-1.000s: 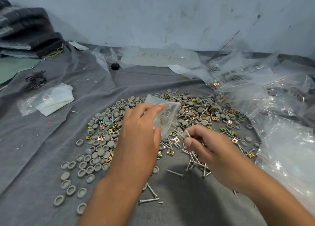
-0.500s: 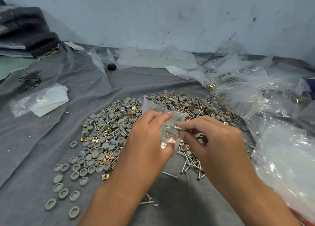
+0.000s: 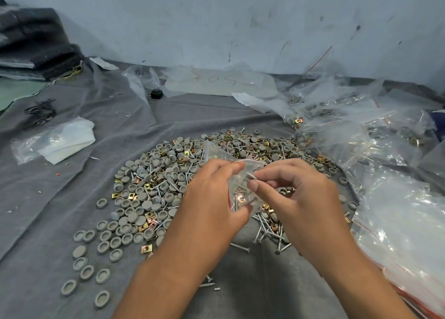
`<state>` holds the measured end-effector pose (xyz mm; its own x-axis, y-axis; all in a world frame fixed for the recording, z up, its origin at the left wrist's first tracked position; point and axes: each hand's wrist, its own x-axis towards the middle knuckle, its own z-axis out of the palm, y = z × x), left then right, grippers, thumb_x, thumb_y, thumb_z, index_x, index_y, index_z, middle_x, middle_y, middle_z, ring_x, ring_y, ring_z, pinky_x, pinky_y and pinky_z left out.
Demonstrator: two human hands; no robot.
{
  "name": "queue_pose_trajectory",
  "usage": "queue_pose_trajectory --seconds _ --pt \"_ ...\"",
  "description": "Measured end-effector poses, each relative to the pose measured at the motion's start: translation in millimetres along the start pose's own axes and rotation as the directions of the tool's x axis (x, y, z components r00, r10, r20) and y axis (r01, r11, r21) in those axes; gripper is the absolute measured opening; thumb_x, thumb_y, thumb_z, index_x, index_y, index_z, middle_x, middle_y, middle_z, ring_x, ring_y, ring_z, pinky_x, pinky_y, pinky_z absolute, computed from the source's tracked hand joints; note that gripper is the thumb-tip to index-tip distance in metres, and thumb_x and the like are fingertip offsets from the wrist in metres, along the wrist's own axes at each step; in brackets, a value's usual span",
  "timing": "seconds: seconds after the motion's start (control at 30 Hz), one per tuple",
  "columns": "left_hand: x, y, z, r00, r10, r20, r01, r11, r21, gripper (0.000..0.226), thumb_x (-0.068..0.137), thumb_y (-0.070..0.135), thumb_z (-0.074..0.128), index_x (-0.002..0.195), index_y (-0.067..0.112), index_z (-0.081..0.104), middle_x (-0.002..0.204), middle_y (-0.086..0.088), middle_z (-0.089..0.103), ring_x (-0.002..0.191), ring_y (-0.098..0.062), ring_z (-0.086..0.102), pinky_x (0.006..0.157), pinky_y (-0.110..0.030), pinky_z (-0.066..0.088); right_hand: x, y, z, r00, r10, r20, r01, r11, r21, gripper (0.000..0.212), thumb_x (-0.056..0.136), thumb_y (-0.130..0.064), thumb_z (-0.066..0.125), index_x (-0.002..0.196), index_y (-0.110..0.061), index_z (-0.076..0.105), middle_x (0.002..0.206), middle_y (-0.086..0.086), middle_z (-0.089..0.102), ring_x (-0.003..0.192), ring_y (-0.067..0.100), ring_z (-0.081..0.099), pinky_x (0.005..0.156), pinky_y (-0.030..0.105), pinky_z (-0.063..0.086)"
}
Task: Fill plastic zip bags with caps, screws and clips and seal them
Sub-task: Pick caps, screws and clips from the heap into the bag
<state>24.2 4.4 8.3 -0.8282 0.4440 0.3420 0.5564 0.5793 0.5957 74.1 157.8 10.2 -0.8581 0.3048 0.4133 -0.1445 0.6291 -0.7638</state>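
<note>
Two bare forearms reach in from the bottom edge, meeting over a grey cloth (image 3: 48, 222) that covers the work surface. The left hand (image 3: 209, 198) grips a small clear zip bag (image 3: 243, 193), its thumb and fingers curled round the bag's left side, holding it up above the cloth. The right hand (image 3: 301, 198) pinches a silver screw (image 3: 252, 177) between thumb and forefinger, the screw's tip pointing left at the bag's opening. Through the plastic, a few screws and a brass-coloured clip show inside the bag.

The hands and wrists hide part of what lies beneath them. Just under and around them spreads a wide pile of loose parts (image 3: 163, 188): round grey caps, silver screws and small gold clips mixed together. More grey caps (image 3: 86, 270) lie scattered singly toward the near left. Loose screws (image 3: 267, 232) lie in a cluster beneath the right hand.

On the right, a heap of clear plastic bags (image 3: 397, 234) with red seal strips runs from the near corner back along the edge; farther back, filled bags (image 3: 337, 135) hold caps and clips.

On the left sits a clear bag with white material (image 3: 62, 142) inside, and beyond it a tangle of dark wire pieces (image 3: 39, 111). Farther back lie a small black object (image 3: 156, 93) and a clear sheet with handwritten marks (image 3: 221, 82). Folded dark fabric (image 3: 36, 44) is stacked at the far left against a scuffed pale wall (image 3: 216, 17).
</note>
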Motion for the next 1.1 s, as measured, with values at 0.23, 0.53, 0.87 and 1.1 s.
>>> queue_pose_trajectory --seconds 0.23,0.53,0.87,1.1 --pt "-0.1 0.0 -1.9 1.0 -0.001 -0.004 0.001 1.0 0.015 0.067 0.079 0.029 0.084 0.14 0.028 0.056 0.123 0.02 0.052 0.108 0.006 0.047 0.094 -0.002 0.03 3.5 2.8 -5.0 0.997 0.075 -0.01 -0.073 0.991 0.11 0.006 0.082 -0.036 0.077 0.088 -0.038 0.077 0.093 -0.015 0.068 0.079 0.004 0.064 0.068 0.012 0.045" --pt "-1.4 -0.1 -2.7 1.0 0.003 -0.002 -0.002 0.999 0.033 0.07 0.078 0.027 0.083 0.141 0.03 0.054 0.121 0.024 0.049 0.107 0.007 0.045 0.093 0.0 0.029 -0.3 2.1 -8.0 1.0 0.0 -0.022 0.001 0.998 0.058 0.016 0.087 -0.035 0.07 0.101 -0.042 0.077 0.099 -0.018 0.061 0.088 0.006 0.061 0.068 0.012 0.045" --pt "-0.8 0.5 -0.4 1.0 0.017 -0.021 -0.016 0.999 0.027 0.064 0.079 0.026 0.08 0.139 0.027 0.057 0.124 0.02 0.053 0.113 0.005 0.048 0.098 -0.003 0.03 -6.4 1.6 5.4 0.959 -0.278 0.06 0.284 0.942 -0.178 0.037 0.073 -0.005 0.087 0.104 -0.021 0.076 0.102 -0.009 0.064 0.08 -0.005 0.061 0.072 0.001 0.041" --pt "-0.7 1.8 -4.4 0.999 0.002 -0.032 -0.002 1.0 -0.006 0.066 0.076 0.024 0.084 0.137 0.025 0.059 0.12 0.021 0.053 0.106 0.008 0.046 0.093 0.0 0.03 -3.5 -2.8 0.7 0.979 -0.203 -0.01 0.201 0.976 -0.087 0.031 0.072 -0.014 0.089 0.082 -0.03 0.064 0.083 -0.017 0.062 0.082 0.004 0.064 0.069 0.008 0.043"
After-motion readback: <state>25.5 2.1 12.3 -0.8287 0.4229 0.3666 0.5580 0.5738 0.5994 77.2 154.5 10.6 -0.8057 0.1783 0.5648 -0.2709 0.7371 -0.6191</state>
